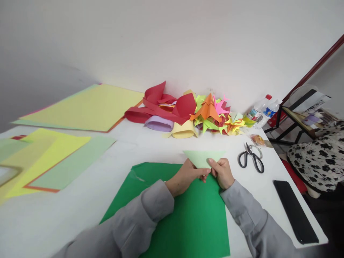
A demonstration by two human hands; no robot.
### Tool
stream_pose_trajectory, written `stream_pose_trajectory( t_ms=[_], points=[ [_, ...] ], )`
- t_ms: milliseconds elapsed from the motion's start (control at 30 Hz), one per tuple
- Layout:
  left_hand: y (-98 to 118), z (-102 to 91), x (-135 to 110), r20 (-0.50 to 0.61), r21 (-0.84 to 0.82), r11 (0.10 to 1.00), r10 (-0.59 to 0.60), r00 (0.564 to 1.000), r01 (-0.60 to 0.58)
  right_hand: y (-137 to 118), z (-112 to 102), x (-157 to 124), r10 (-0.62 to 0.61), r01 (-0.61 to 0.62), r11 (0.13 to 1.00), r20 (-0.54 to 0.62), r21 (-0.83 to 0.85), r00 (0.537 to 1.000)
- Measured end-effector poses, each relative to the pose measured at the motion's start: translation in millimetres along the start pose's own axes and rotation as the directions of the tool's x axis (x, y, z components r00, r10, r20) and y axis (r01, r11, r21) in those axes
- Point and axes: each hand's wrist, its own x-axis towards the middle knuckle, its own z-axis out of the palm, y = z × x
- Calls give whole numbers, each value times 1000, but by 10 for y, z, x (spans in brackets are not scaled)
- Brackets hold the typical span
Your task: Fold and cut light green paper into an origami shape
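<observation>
A pale green piece of paper [200,157], folded to a triangle with its long edge away from me, is held between both hands near its lower point. My left hand [188,175] pinches it from the left, thumb stretched toward the tip. My right hand [222,172] grips its right side, thumb on top. The two hands nearly touch at the point. Beneath them lies a large green sheet [188,218] on the white table. Part of the folded paper is hidden behind my fingers.
Black-handled scissors [250,158] and a black phone-like slab [295,211] lie at right. Folded paper shapes [208,109] and red paper strips [161,104] are piled by the wall. Bottles [268,113] stand far right, near a person in patterned clothing [319,157]. Yellow sheets [99,104] lie left.
</observation>
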Motion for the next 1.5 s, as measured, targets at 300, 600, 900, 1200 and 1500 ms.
stream_pose_trajectory(
  t_ms=[300, 600, 900, 1200, 1500],
  points=[
    [4, 28, -14, -24, 35, 999, 0, 1000, 1, -56, 45, -42, 6, -37, 979, 153, 200, 988],
    [-28, -7, 11, 12, 5, 1000, -22, 1000, 22, 11, 30, -19, 48, -68, 974, 99, 215, 994],
    [13, 15, -13, 11, 44, 999, 0, 1000, 0, 33, 3, -8, 58, -80, 966, 93, 247, 994],
    [9, 5, -4, -32, 16, 999, -47, 998, 47, 24, 3, 0, 56, -70, 966, 62, 248, 996],
    [22, -3, -6, -23, -10, 997, -74, 997, 73, -12, -12, 21, 61, -66, 962, 27, 266, 998]
  ],
)
